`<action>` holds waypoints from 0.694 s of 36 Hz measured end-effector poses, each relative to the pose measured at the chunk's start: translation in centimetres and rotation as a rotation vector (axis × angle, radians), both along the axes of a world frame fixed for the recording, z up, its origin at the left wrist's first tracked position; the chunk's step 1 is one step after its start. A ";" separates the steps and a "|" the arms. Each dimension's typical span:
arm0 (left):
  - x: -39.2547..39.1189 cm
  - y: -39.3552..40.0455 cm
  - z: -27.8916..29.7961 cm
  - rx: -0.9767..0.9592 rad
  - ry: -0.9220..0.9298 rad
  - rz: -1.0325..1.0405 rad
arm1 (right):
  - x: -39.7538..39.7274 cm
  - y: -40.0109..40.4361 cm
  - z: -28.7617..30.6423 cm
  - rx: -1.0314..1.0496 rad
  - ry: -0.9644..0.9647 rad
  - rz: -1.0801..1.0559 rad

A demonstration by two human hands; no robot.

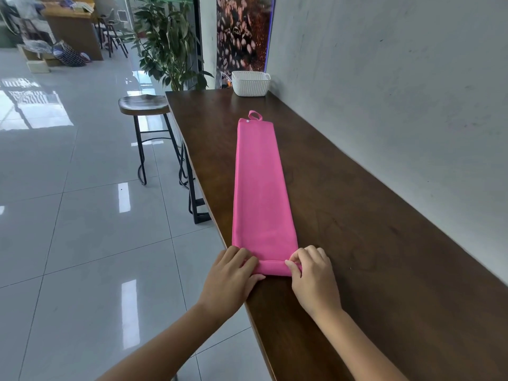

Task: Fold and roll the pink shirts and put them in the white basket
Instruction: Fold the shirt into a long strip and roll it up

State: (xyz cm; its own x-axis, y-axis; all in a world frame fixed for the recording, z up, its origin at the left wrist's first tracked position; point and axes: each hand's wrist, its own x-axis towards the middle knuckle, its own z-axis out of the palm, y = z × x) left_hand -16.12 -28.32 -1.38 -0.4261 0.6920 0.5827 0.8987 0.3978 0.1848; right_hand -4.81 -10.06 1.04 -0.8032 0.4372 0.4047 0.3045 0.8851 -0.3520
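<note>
From my seat the view is bright and evenly lit, daylight pouring in from the far left past the potted plant. The tiled floor left of the table throws back hard white glare patches, strongest in the far corner, where detail washes out. The table itself carries only a soft sheen and faint shadows under my hands. Focus is sharp across the table; the clutter beyond the plant looks softer and hazier. The wide lens bends straight lines: the table edge and the wall to its right splay outward toward the frame edges.
</note>
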 end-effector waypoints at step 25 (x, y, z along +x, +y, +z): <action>-1.9 2.6 2.8 -0.010 -0.569 0.238 | -1.7 1.1 1.5 -0.376 -0.175 -0.063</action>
